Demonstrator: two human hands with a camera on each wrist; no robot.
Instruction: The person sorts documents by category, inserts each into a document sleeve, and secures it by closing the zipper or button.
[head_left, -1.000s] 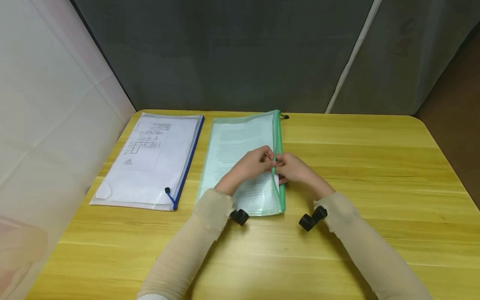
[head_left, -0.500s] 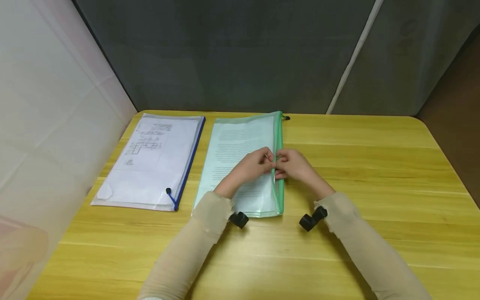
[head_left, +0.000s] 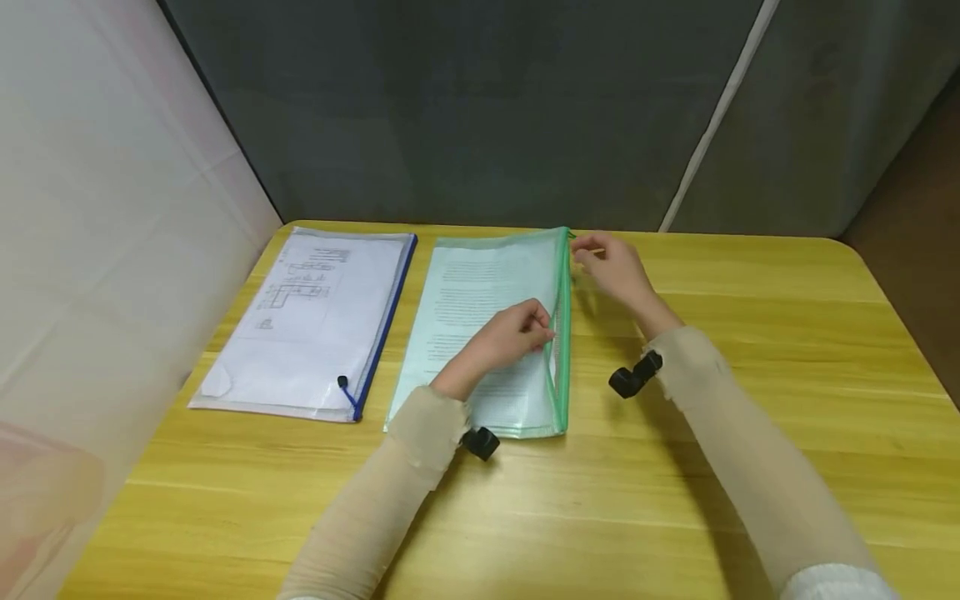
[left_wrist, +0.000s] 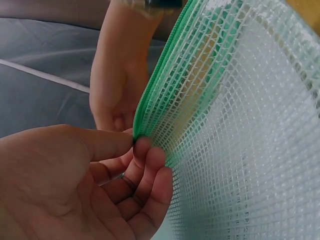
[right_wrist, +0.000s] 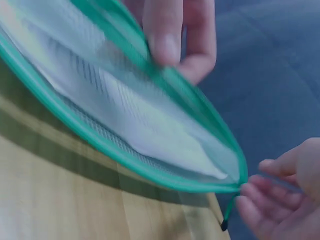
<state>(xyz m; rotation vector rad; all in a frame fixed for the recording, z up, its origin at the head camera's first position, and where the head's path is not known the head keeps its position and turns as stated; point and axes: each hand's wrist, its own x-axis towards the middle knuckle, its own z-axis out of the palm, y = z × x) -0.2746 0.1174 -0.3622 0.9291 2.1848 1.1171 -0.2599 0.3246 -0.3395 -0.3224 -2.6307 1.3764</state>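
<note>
A pale green mesh zip pouch with printed paper inside lies on the table. My left hand pinches the upper zip edge between thumb and fingers, lifting it away from the lower one. That opens a gap in which the paper shows in the right wrist view. My right hand is at the pouch's far right corner, its fingers loosely bent and thumb apart. Just beside those fingers, a green cord pull with a black tip hangs from the corner.
Left of the green pouch lies a clear pouch with a blue zip edge and a drawing sheet inside. The wooden table ends at a dark grey panel behind, with a white sheet at the left.
My right hand has left the middle of the zip edge and moved away to the far corner. My left hand keeps its pinch, and the gap at the zip now shows more plainly.
</note>
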